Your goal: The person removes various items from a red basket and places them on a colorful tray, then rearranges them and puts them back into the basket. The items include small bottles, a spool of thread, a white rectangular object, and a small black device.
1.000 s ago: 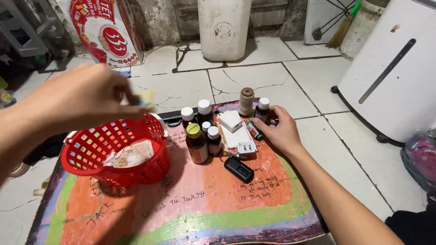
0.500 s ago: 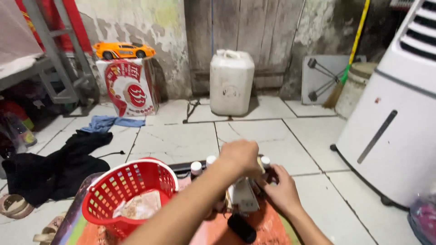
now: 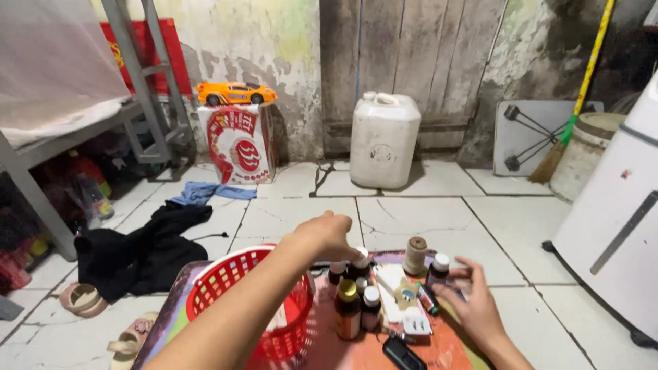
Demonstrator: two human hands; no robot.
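The left hand [image 3: 327, 236] curls its fingers narrowly down onto the white cap of a small dark bottle [image 3: 359, 264], seeming to pinch it. The right hand [image 3: 473, 308] has fingers spread wide, tips beside another white-capped bottle [image 3: 439, 269], holding nothing. Both bottles stand upright in a cluster on the painted worktop [image 3: 329, 349]. Beside them, the red basket [image 3: 233, 291] holds pale, unclear contents.

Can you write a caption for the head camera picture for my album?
Left hand grips a white-capped bottle beside a red basket while the right hand touches another small bottle.
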